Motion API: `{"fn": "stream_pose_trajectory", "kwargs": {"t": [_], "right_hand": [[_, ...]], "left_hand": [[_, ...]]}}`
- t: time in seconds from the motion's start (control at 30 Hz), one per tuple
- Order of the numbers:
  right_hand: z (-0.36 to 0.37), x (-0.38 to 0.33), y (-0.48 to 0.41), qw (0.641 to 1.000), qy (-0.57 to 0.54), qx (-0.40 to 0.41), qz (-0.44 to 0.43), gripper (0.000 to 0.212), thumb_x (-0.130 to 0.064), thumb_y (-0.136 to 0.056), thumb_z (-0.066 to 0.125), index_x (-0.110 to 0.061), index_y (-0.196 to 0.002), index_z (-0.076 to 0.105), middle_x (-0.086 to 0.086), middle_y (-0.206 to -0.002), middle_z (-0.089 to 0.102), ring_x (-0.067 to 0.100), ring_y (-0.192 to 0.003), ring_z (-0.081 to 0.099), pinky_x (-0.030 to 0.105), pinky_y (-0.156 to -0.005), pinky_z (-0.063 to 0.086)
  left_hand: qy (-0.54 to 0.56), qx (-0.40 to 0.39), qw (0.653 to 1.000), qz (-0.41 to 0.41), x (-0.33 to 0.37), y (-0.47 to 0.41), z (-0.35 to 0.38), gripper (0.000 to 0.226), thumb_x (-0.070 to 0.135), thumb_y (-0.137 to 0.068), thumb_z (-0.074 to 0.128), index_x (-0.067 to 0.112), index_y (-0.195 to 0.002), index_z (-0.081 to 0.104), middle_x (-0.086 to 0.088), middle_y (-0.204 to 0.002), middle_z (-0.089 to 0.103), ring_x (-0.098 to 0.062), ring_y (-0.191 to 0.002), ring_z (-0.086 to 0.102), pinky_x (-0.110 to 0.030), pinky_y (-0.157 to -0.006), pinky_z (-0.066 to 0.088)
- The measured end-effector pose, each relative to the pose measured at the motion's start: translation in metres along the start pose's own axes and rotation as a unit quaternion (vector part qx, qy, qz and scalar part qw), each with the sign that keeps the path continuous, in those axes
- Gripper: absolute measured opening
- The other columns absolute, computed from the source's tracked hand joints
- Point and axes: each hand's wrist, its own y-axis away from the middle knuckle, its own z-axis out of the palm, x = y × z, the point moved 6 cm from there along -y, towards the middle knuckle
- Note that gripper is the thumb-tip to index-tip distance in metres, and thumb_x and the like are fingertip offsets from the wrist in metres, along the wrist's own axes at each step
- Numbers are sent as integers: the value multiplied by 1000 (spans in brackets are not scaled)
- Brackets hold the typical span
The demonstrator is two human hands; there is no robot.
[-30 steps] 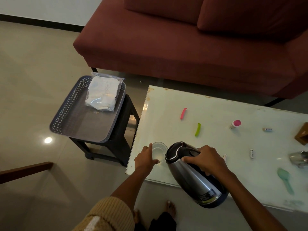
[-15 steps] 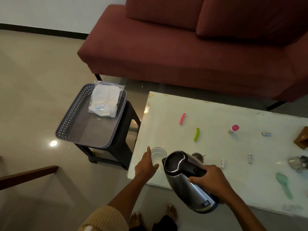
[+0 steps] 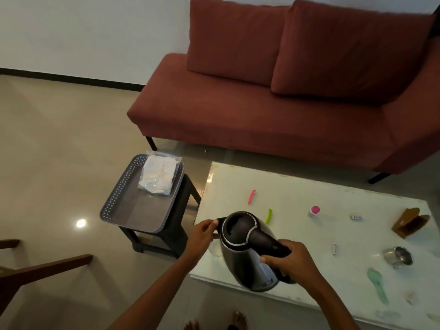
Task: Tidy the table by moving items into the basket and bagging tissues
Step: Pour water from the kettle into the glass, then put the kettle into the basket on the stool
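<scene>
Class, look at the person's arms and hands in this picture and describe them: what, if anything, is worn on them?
Both arms are bare as far as the frame shows: no sleeve covers the left forearm or the right forearm. The left hand and the right hand are ungloved. No watch, bracelet or ring is visible, though the dim light could hide a thin one.

The basket's [image 3: 112, 203] near half lies bare; the tissue bag [image 3: 159, 177] fills its far end.

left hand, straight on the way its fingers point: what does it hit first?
The kettle. The left hand points right at its top edge, fingertips seemingly touching it; nothing lies between.
</scene>
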Motion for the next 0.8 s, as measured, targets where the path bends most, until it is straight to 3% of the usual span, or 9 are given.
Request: {"fn": "stream_pose_trajectory", "kwargs": {"t": [0.07,0.2,0.33,0.43,0.5,0.6,0.73,0.8], "right_hand": [[-5,-21,1,1000,5,-11,-28,22,-12,-67,81,-23,-66,63,-7,-48,59,4,-47,56,13,-47,45],[-6,-68,1,995,6,-54,-79,19,-13,-72,77,-24,-75,62,0,-65,62,9,-59,59,11,-50,46],[8,-103,-7,989,31,-91,-111,22,-18,-74,76,-22,-91,63,4,-78,66,13,-70,64,13,-55,50],[33,-126,-20,981,70,-120,-137,22,-23,-75,75,-20,-92,63,0,-77,64,13,-75,63,17,-64,51],[55,-142,-28,976,89,-131,-149,19,-24,-75,74,-20,-90,63,-3,-74,62,12,-75,62,20,-68,53],[94,-166,-45,972,100,-143,-155,21,-24,-76,73,-19,-93,62,0,-79,62,16,-79,63,23,-72,53],[151,-195,-73,968,141,-150,-140,30,-24,-74,73,-13,-101,64,3,-86,61,17,-83,61,28,-75,54],[179,-209,-88,968,150,-154,-131,35,-22,-73,73,-12,-105,64,2,-87,60,15,-82,60,26,-74,53]], "left_hand": [[-18,16,1000,20,23,6,-14,20,14,-95,48,11,-90,67,3,-73,65,-6,-66,63,-8,-52,47],[-75,49,995,43,59,17,-47,22,13,-94,50,3,-96,69,3,-70,65,1,-57,65,-7,-53,49],[-102,75,990,64,78,26,-87,20,12,-93,51,8,-90,70,3,-69,67,-2,-60,67,-9,-59,53],[-92,83,991,45,77,22,-126,25,14,-92,54,19,-74,71,-3,-72,72,-17,-73,71,-36,-81,58],[-68,106,992,30,73,17,-154,28,11,-91,55,20,-71,71,2,-66,72,-23,-72,71,-42,-83,56],[-41,138,989,28,71,9,-194,20,4,-91,53,5,-89,73,-2,-68,71,-6,-57,67,-31,-73,53],[-56,162,984,38,60,-13,-255,22,6,-91,54,13,-85,74,-3,-67,71,0,-52,65,-19,-60,53],[-66,172,982,35,53,-26,-285,21,6,-90,56,13,-85,74,7,-59,68,3,-49,63,-9,-51,50]]}}
